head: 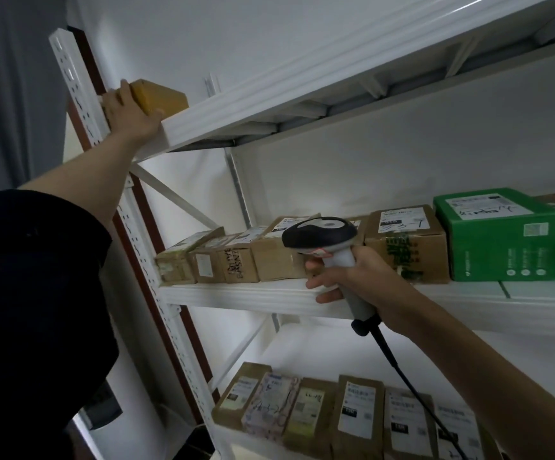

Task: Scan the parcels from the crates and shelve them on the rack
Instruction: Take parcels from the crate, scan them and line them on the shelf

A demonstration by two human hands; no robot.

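A small brown parcel (pixel 160 96) is grasped by the left hand (pixel 127 111) at the left end of the rack's (pixel 236 106) top shelf. A corded scanner (pixel 322 239) is gripped by the right hand (pixel 346 277) before the middle shelf, where a green box (pixel 498 237) is seen at the right of a parcel row.

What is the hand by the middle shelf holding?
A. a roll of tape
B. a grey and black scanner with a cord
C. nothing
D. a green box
B: the right hand grips the handle of the grey and black corded barcode scanner, in front of the brown cardboard parcels on the white metal rack.
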